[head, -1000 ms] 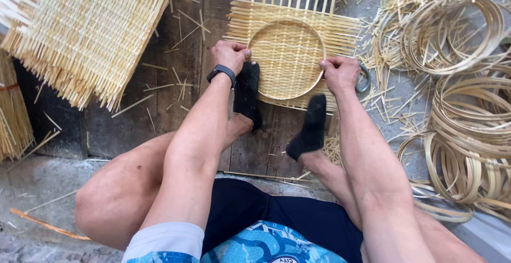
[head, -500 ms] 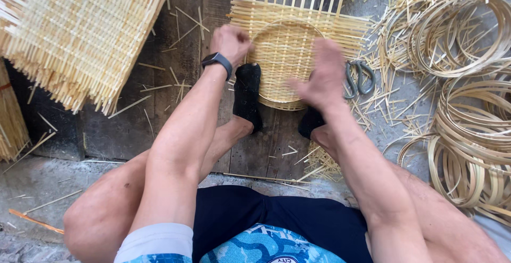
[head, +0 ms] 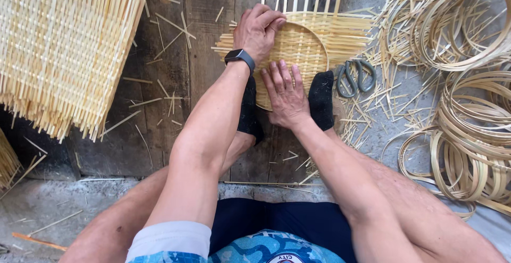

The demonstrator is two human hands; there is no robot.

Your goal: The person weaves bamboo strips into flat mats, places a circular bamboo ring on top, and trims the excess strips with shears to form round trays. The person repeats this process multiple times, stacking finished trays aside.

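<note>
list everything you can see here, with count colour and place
woven mat with round hoop: one, pale straw, on the boards under both hands
large woven panel: one, pale straw, far left
scissors: one pair, grey, right of the mat
bamboo rings: many, tan, piled at right
loose splints: many, pale, scattered on dark boards
socks: two, black, pressing the mat's near edge
wristwatch: one, black, left wrist
left hand: on the hoop's left rim
right hand: flat on the near edge
</note>
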